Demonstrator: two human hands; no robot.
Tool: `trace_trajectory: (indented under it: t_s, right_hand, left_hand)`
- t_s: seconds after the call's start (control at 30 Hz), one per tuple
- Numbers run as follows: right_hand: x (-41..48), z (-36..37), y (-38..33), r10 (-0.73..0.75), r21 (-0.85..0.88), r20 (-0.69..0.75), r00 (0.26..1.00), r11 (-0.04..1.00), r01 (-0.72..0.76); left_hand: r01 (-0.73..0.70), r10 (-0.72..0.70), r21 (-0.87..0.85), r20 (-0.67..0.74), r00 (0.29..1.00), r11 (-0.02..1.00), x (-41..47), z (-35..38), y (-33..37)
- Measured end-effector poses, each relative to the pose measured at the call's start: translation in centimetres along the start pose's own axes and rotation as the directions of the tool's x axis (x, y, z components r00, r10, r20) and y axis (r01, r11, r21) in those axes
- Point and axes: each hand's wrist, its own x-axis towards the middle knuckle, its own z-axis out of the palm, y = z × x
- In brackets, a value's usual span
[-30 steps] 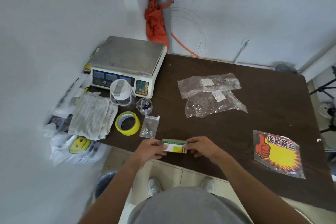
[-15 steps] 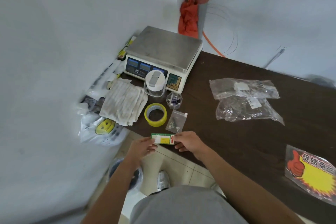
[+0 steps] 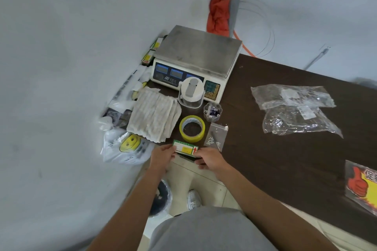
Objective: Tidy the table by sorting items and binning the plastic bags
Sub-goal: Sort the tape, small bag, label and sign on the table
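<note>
A stack of green and yellow label cards [image 3: 184, 148] lies at the near edge of the dark table [image 3: 275, 161]. My left hand [image 3: 162, 157] grips its left end and my right hand [image 3: 210, 159] grips its right end. Two clear plastic bags [image 3: 293, 108] lie overlapped further right on the table. A small zip bag with screws [image 3: 216, 136] lies just beyond my right hand. A dark bin [image 3: 161, 199] stands on the floor below the table's edge.
A weighing scale [image 3: 195, 57] stands at the back left, with a clear lidded jar [image 3: 191, 93], a small cup of parts [image 3: 212, 111], a yellow tape roll [image 3: 191, 128] and a folded cloth [image 3: 155, 116] in front. A smiley bag [image 3: 126, 146] hangs left. A promo sign [image 3: 361, 185] lies right.
The camera swung left and nearer. My left hand, briefly off the cards half a second ago, grips their left end again. Both hands and cards shifted left toward the tape roll.
</note>
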Motion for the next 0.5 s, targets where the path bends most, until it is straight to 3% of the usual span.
trace_trajectory:
  t_s: [0.23,0.5]
  right_hand:
    - [0.1,1.0,-0.4,0.029,0.088,-0.05,0.998,0.996,-0.024]
    - [0.3,1.3,0.1,-0.009,-0.014,-0.056,0.998,1.0,0.008]
  left_hand:
    - [-0.144,0.146,0.248,0.012,0.989,0.958,0.9,0.3,0.5]
    - [-0.253,0.255,0.457,0.058,0.965,0.853,0.8,0.4,0.4]
